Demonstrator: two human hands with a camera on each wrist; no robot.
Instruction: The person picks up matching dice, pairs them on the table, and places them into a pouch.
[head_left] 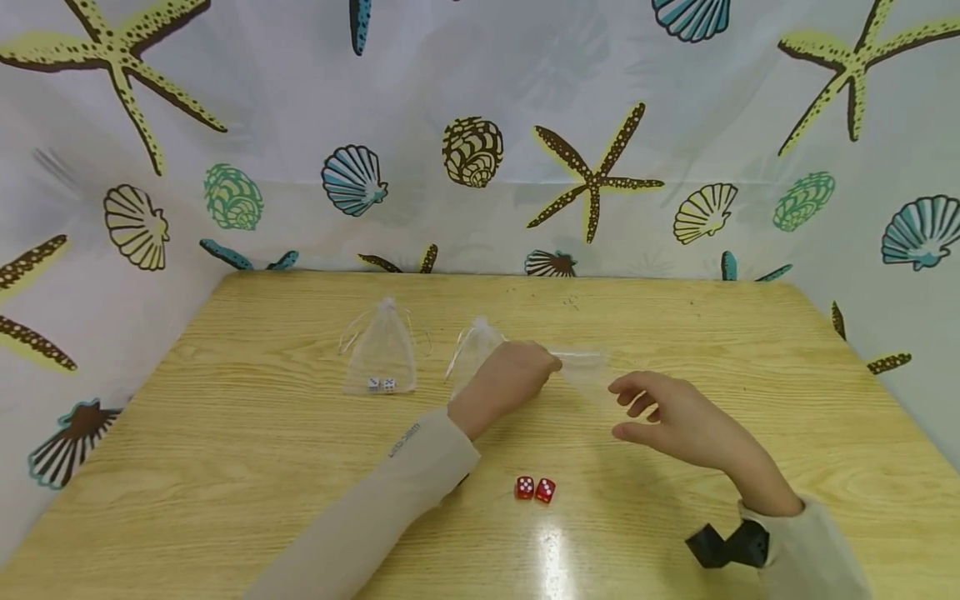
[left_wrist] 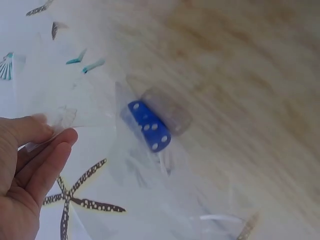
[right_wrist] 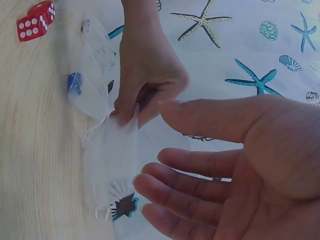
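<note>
My left hand [head_left: 508, 377] pinches the edge of a sheer white drawstring pouch [head_left: 585, 371] between thumb and fingers. To the right of that pouch, my right hand [head_left: 678, 421] hovers with its fingers spread and gently bent, holding nothing. Partly hidden behind the left hand lies a second sheer pouch [head_left: 474, 346]; in the left wrist view, blue dice [left_wrist: 149, 127] show inside it. Two red dice, one [head_left: 524, 487] beside the other [head_left: 545, 490], sit on the table nearer me.
Farther left on the wooden table [head_left: 225, 433] lies another sheer pouch [head_left: 386, 346] with two white dice [head_left: 381, 384] at its bottom. A white cloth [head_left: 420, 75] printed with shells and starfish stands along the table's back and sides.
</note>
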